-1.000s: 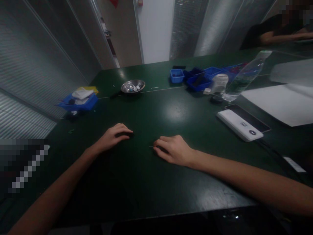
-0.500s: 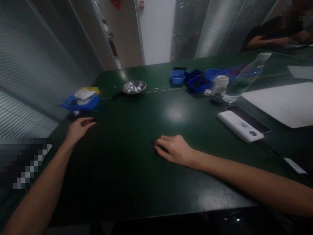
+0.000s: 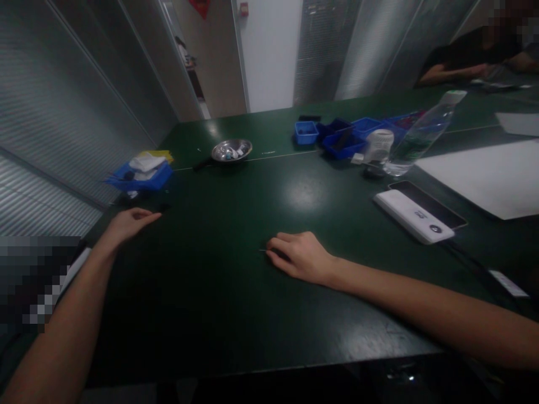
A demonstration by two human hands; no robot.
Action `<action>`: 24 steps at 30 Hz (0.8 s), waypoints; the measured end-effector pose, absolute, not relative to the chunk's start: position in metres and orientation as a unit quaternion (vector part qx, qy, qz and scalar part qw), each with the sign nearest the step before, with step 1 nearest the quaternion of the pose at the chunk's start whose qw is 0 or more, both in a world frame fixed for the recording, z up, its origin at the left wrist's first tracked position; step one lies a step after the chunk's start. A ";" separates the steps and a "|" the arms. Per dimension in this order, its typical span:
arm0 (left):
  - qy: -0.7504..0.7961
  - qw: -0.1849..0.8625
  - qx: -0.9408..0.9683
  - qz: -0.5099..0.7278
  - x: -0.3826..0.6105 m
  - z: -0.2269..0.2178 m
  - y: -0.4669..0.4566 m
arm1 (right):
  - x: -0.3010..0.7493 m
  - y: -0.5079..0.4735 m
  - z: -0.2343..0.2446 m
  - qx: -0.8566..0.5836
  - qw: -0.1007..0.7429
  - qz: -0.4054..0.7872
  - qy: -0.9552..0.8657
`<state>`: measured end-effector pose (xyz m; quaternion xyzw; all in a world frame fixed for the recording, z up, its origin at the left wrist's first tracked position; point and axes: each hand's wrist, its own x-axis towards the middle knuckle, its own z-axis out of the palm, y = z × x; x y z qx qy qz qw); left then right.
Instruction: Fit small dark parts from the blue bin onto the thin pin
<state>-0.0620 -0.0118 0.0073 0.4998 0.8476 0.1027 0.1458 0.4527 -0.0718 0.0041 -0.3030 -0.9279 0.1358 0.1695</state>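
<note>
My left hand [image 3: 133, 220] is over the left side of the green table [image 3: 202, 264], fingers stretched out, with nothing visible in them. Just beyond its fingertips lies a small dark object [image 3: 164, 207], too dim to name. My right hand [image 3: 297, 255] rests on the table near the middle with its fingers curled in a pinch. A thin, pale, needle-like piece [image 3: 262, 250] sticks out to the left from between thumb and forefinger; the rest of it is hidden by the fingers.
A blue tray [image 3: 160, 178] with white and yellow items stands at the left. Farther back sits a small metal pan [image 3: 231, 159]. Blue bins [image 3: 306, 133], a clear bottle [image 3: 427, 132], a white device [image 3: 415, 216] and white sheets [image 3: 484, 174] occupy the right. Another person sits at the far right.
My left hand has let go of the small dark object and drawn back slightly toward me, its fingers straightening. My right hand has stayed in place.
</note>
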 end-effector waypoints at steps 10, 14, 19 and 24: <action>0.863 0.125 0.481 0.096 -0.058 0.010 -0.011 | 0.452 -0.072 0.003 -0.302 0.165 0.143 -0.928; 0.861 0.128 0.484 0.090 -0.055 0.011 -0.011 | 0.452 -0.071 0.002 -0.302 0.161 0.132 -0.930; 0.857 0.069 0.499 0.111 -0.056 0.009 -0.012 | 0.452 -0.072 0.006 -0.297 0.161 0.135 -0.931; 0.851 0.062 0.473 0.218 -0.053 0.007 -0.013 | 0.452 -0.072 0.005 -0.295 0.167 0.135 -0.931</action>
